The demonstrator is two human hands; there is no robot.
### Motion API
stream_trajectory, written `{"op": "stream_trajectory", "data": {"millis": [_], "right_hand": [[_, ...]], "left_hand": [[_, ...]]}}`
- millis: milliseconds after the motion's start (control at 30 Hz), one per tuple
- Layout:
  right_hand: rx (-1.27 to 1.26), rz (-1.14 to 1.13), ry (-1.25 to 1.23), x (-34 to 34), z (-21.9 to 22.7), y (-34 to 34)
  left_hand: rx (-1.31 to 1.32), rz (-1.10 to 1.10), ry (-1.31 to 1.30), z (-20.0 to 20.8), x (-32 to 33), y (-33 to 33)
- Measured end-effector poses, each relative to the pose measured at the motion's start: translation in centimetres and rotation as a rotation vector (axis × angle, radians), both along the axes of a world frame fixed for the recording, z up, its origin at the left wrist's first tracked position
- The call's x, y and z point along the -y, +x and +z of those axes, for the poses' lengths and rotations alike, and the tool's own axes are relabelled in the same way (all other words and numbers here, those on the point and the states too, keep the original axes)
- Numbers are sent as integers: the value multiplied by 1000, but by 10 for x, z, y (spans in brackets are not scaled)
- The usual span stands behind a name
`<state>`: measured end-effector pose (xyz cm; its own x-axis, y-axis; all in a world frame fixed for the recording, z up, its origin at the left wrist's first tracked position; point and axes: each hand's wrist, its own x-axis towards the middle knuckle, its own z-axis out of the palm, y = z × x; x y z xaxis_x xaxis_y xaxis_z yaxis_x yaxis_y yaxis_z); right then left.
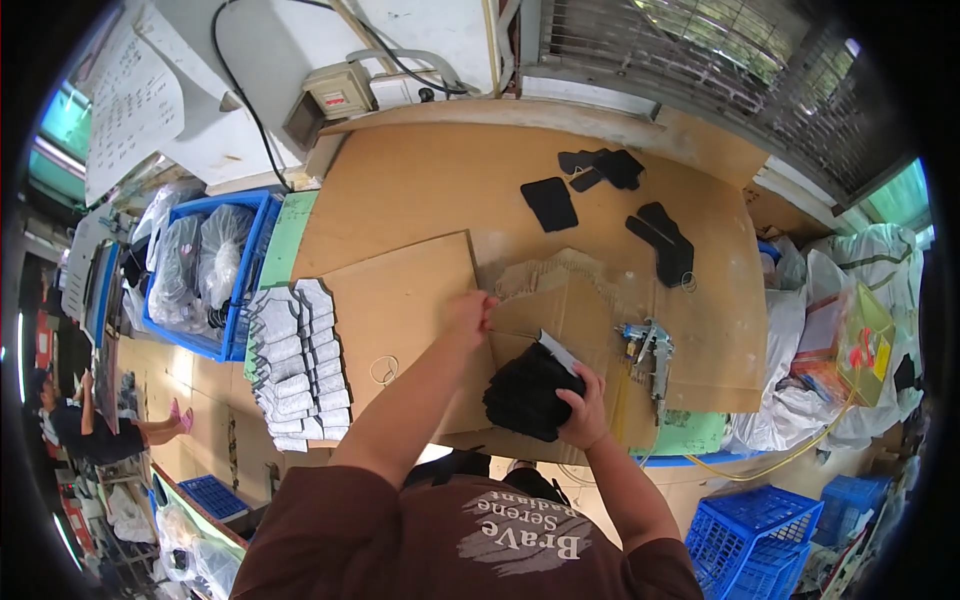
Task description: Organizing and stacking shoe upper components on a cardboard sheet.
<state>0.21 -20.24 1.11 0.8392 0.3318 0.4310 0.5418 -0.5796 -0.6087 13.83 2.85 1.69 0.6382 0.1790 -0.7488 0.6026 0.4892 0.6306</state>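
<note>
While the right hand (585, 412) pinches black fabric (530, 395), the left hand (468, 319) blurs, grip unreadable.

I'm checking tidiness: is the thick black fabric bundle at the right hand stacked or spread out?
Stacked: the thick black fabric bundle shows layered edges in one compact pile, gripped by the right hand.

The right hand (584, 408) grips a black bundle (530, 395).
</note>
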Motion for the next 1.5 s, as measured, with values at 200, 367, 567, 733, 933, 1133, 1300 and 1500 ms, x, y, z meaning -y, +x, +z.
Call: {"op": "stream_trajectory", "data": {"millis": [200, 367, 567, 733, 933, 1133, 1300, 1500], "right_hand": [[-214, -269, 46, -9, 22, 32], [-599, -449, 120, -6, 30, 77], [-588, -422, 46, -6, 27, 76], [-447, -398, -144, -13, 30, 61], [-201, -195, -263, -8, 34, 38], [-95, -140, -210, -15, 33, 27], [-198, -68, -238, -13, 33, 26], [-165, -85, -192, -17, 38, 28]], "left_hand": [[258, -905, 892, -2, -88, -114], [336, -702, 1026, 5, -102, -144], [229, -771, 1572, 8, -138, -137], [692, -910, 1381, 35, -75, -101], [999, -1344, 1314, 51, 0, -58], [1010, -1194, 762, 26, 5, -50], [1282, -1236, 1041, 30, 27, 6], [1076, -1652, 1057, 22, 51, 43]]}}
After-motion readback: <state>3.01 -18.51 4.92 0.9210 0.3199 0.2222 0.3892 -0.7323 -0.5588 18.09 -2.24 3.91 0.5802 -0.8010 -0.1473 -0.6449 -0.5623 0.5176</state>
